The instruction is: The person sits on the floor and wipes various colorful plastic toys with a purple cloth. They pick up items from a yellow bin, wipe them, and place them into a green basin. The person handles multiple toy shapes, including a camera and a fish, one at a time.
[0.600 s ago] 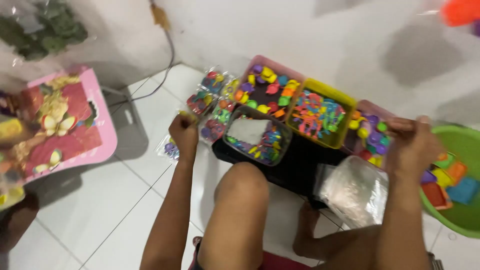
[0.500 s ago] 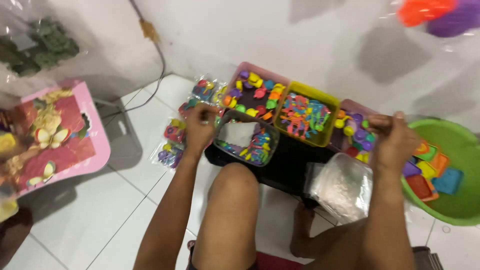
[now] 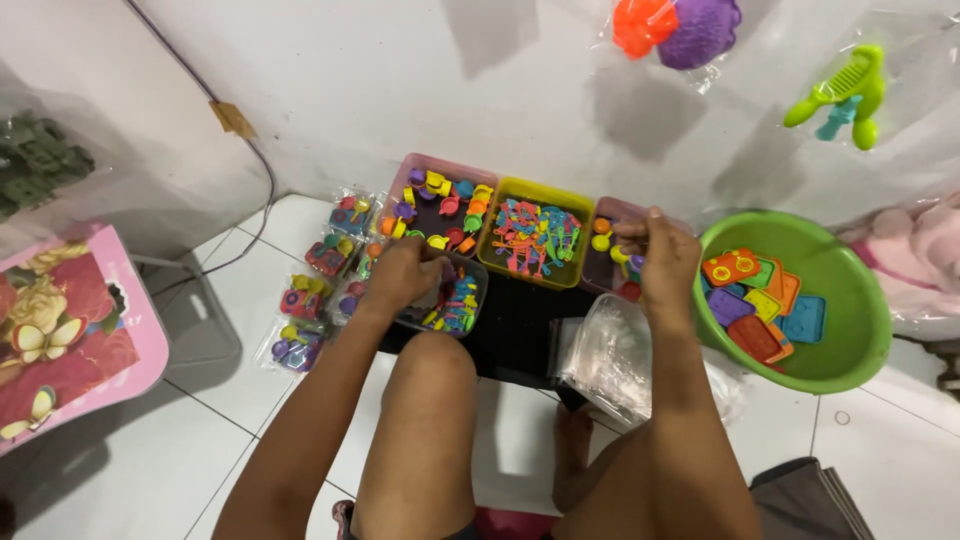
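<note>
Pink tray (image 3: 412, 172) holding toy cups, yellow tray (image 3: 520, 190) holding utensils, left hand (image 3: 402, 272) curling into clear tub (image 3: 455, 300), right hand (image 3: 662, 258) pinching small piece over end tray (image 3: 612, 212)

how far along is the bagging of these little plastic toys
Done: several filled packets lie on the floor by the left hand. In hand: that hand reaches into the clear tub of small pieces, while the right hand is over the pink tray. Left, probably plenty: the yellow tray and green basin hold many toys, and empty bags wait.
</note>
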